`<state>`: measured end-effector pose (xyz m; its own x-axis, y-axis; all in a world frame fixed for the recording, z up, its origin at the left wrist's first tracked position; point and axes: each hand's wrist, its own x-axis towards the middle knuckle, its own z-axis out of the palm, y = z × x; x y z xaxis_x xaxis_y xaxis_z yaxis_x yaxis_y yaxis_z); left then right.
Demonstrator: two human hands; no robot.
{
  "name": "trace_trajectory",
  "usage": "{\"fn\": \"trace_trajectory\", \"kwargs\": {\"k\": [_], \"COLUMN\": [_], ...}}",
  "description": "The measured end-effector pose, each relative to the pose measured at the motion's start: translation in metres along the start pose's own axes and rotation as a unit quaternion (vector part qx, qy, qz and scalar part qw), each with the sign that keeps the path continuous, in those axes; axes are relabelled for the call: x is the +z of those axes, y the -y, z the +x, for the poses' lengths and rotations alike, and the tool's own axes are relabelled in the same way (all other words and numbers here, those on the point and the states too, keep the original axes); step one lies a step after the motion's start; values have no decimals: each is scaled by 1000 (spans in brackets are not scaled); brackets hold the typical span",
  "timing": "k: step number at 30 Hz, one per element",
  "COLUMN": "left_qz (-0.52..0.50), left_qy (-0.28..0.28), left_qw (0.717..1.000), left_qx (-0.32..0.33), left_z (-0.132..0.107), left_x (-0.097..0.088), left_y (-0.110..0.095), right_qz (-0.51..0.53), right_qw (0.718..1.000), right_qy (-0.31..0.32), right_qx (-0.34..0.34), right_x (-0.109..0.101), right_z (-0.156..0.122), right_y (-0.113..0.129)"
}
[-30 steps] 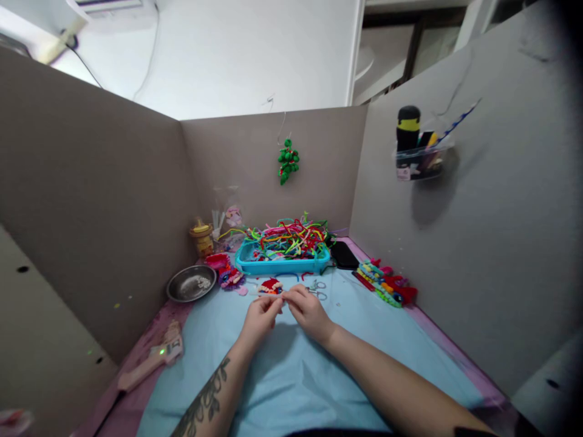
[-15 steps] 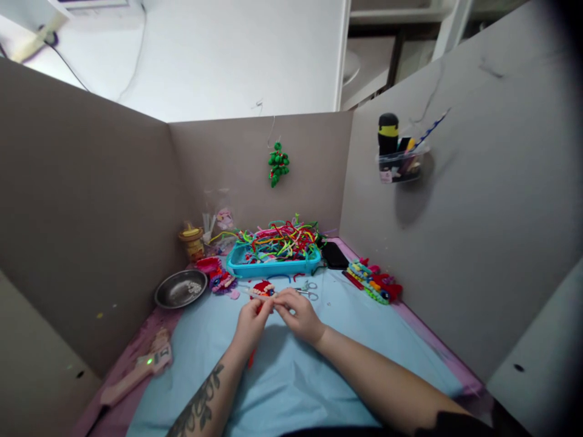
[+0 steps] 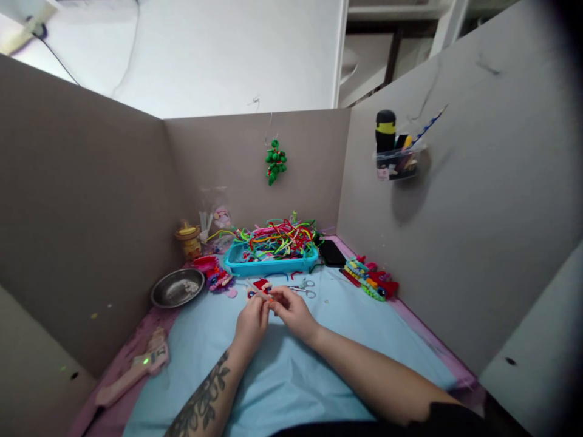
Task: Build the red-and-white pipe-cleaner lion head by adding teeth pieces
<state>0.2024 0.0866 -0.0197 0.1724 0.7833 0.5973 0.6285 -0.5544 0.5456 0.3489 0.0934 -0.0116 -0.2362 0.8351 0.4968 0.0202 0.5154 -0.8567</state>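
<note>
My left hand (image 3: 251,321) and my right hand (image 3: 288,309) meet at the middle of a light blue mat (image 3: 291,370), fingertips pinched together on a thin pale pipe cleaner (image 3: 257,291) that sticks up and to the left. Just beyond my fingers lies a small red craft piece (image 3: 261,284). Small scissors (image 3: 304,288) rest on the mat right of it. A turquoise tray (image 3: 270,264) heaped with coloured pipe cleaners stands behind.
A metal bowl (image 3: 177,287) sits at the left, a pink glue gun (image 3: 132,371) nearer me. Finished colourful pieces (image 3: 371,280) and a black phone (image 3: 331,253) lie at the right. Grey partition walls surround the desk; a green ornament (image 3: 276,161) hangs at the back.
My head has shifted, so the scene slid slightly left. My hands stay pinched together; the pale pipe cleaner now angles up to the left from my fingers.
</note>
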Motion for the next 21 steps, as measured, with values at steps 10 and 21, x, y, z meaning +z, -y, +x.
{"fn": "trace_trajectory", "kwargs": {"k": [10, 21], "left_qz": [-70, -19], "left_qy": [65, 69], "left_qw": [995, 997], "left_qx": [17, -14], "left_z": [3, 1], "left_x": [-3, -4], "left_y": [-5, -12], "right_qz": [-191, -322], "right_qw": [976, 938], "right_qy": [-17, -49], "right_qx": [-102, -116], "right_x": [-13, -21], "right_z": [3, 9], "right_y": [0, -13]}}
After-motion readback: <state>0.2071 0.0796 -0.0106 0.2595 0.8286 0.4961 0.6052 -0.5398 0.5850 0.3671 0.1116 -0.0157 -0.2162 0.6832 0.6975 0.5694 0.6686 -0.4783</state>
